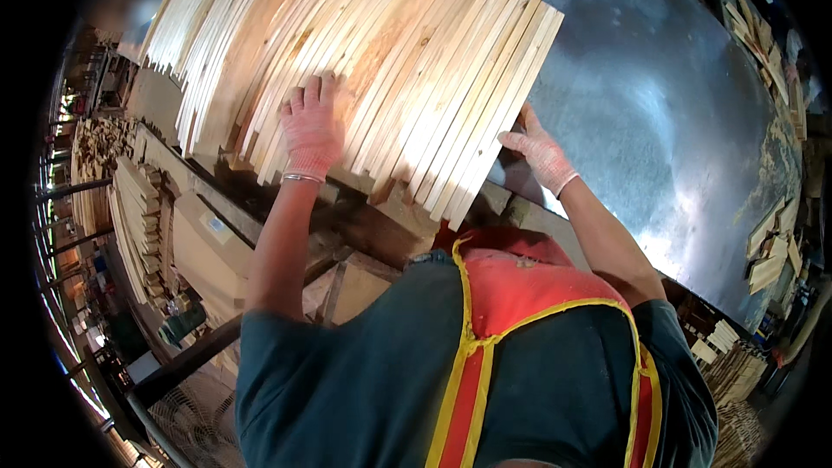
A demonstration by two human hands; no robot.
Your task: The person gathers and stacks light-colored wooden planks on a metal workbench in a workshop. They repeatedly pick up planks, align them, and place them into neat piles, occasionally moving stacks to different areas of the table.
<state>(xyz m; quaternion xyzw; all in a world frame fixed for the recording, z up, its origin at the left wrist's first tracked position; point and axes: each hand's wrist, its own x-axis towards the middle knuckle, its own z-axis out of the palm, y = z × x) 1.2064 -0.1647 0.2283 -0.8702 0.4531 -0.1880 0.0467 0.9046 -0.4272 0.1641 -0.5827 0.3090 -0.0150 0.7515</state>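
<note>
A long row of pale wooden strips (390, 61), standing side by side on edge, lies slanted across a metal tabletop. My left hand (312, 126), in a pinkish knit glove with bare fingertips, rests flat on top of the strips with its fingers stretched out. At the row's right end, my right hand (542, 156), gloved the same way, touches the outermost strip (507, 113). Its thumb reaches onto that strip's edge while the fingers extend along its outer side, apart from the thumb. The near ends of the strips are uneven and overhang the table's front edge.
The smooth metal tabletop (641, 104) stretches to the right of the row. Wood offcuts (771, 247) lie along its right rim. On the left are stacked boards (134, 225), a cardboard-coloured box (208, 238) and a dark rail (186, 364). More stacked wood (732, 373) stands at lower right.
</note>
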